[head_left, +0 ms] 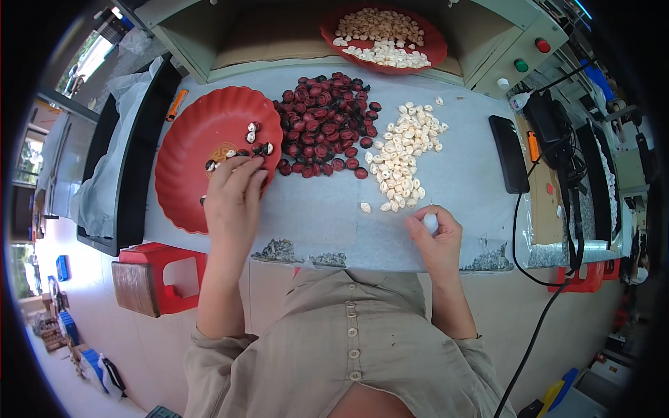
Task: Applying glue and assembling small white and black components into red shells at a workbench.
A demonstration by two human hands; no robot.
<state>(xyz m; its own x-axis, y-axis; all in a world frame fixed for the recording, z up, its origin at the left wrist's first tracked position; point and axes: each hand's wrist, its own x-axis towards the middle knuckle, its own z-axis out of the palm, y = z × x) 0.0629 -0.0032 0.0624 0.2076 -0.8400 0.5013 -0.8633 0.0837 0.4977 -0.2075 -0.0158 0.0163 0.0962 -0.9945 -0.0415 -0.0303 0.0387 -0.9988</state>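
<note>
My left hand (237, 184) reaches over a red scalloped plate (185, 132), its fingers bent together at the plate's right side. Small black-and-white pieces (251, 132) lie around its fingertips; whatever the fingers pinch is hidden. Near the table's front edge, my right hand (440, 240) is closed around a small white object with a rounded end (430, 223); most of it is covered by the fingers. Beyond that hand spreads a pile of cream shell-shaped pieces (401, 177). A heap of dark red, black-edged round cups (324, 125) sits between the plate and the cream pile.
At the back, a grey cabinet with buttons (488, 56) holds another red plate (439, 52) of cream and white pieces. A black tray (129, 167) stands at the left. A black phone (509, 153), a cable (517, 223) and an orange cutter (533, 146) lie right.
</note>
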